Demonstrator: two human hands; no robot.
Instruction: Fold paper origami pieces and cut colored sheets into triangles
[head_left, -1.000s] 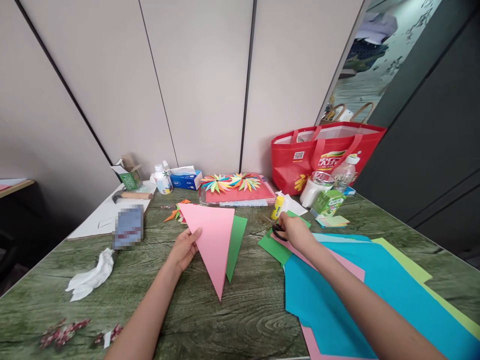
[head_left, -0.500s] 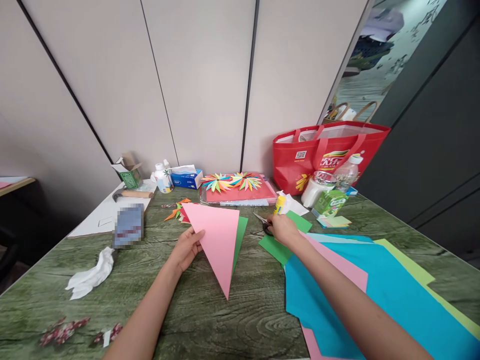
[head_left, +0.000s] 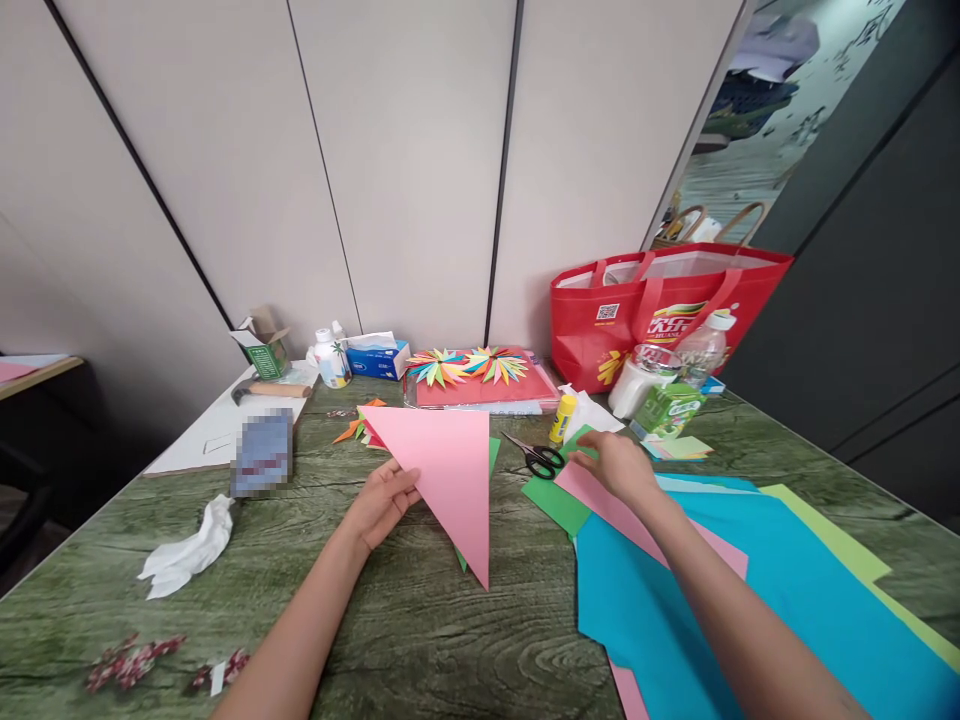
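Observation:
My left hand (head_left: 384, 500) pinches the left edge of a folded pink paper triangle (head_left: 442, 470). Bits of green paper (head_left: 493, 455) peek out from behind it. My right hand (head_left: 616, 465) holds nothing; its fingers are apart and stretched to the left over a pink strip of paper (head_left: 675, 530) and a green sheet (head_left: 556, 505). Just left of its fingertips lie black-handled scissors (head_left: 544, 461), resting partly on the green sheet. A yellow glue stick (head_left: 562, 418) stands behind the scissors.
Large blue sheets (head_left: 645, 620) cover the right side. At the back are two paper rosettes (head_left: 495, 365), a red bag (head_left: 585, 340), a tissue box (head_left: 377, 358) and a green carton (head_left: 670, 410). A hammer (head_left: 274, 392) and crumpled tissue (head_left: 189, 548) lie left.
My right hand has let go of the scissors, which now lie on the table, and moved right with its fingers opened. The pink triangle has turned slightly and shifted right in my left hand.

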